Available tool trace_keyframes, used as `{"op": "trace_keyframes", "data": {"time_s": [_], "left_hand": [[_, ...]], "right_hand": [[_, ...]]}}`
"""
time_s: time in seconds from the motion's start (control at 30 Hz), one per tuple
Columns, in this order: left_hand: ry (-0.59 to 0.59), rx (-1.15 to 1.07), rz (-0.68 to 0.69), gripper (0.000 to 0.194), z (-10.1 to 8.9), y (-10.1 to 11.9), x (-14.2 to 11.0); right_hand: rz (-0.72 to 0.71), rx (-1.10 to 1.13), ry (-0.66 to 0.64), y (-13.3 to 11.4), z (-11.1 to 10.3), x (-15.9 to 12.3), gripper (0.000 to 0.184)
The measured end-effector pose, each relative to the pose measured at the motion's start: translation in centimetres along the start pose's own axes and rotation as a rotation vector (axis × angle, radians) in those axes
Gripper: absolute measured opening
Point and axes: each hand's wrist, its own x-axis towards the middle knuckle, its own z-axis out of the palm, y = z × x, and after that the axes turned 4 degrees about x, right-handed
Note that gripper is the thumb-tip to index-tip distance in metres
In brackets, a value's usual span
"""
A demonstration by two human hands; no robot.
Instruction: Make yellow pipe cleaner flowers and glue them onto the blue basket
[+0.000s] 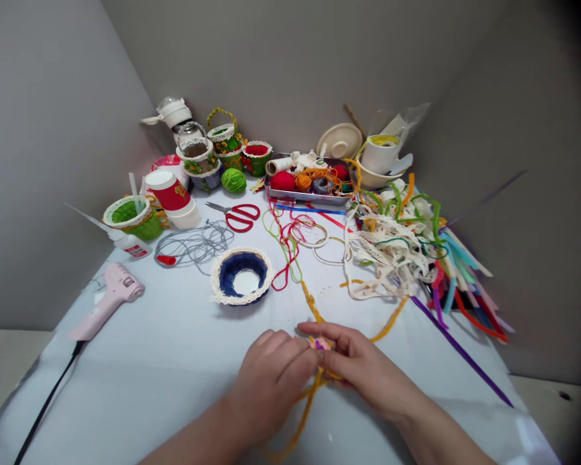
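My left hand (pixel 277 371) is closed, its fingers curled at the edge of a small pink-and-purple piece (pixel 321 343). My right hand (pixel 356 358) pinches the same piece from the other side between thumb and fingers. Fingers cover most of it, so its exact kind is unclear. Yellow-orange yarn (pixel 306 420) runs around and below both hands, with a braided-looking length stretching away from them. Beyond my left hand sits a round navy basket (pixel 227 284) with a white lace rim.
Red-handled scissors (pixel 242 216), grey cord (pixel 193 245) and a pink glue gun (pixel 109 303) lie to the left. A metal tray (pixel 314 195) of yarn stands at the back. A lace pile (pixel 392 245) and a purple strip (pixel 465 355) lie right.
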Motion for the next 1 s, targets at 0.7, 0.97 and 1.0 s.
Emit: {"op": "trace_keyframes", "data": {"time_s": [0.7, 0.97, 1.0], "left_hand": [[0.084, -0.930, -0.938, 0.005, -0.6, -0.9, 1.7], [0.141, -0.836, -0.913, 0.002, -1.1, -0.4, 1.6], [0.173, -0.839, -0.928, 0.003, -1.2, -0.4, 1.6]], "right_hand": [[-0.077, 0.210, -0.258, 0.1, -0.8, -0.5, 0.062], [-0.133, -0.174, -0.159, 0.7, -0.1, -0.7, 0.059], [-0.123, -0.183, -0.176, 0.7, -0.2, -0.8, 0.059]]}}
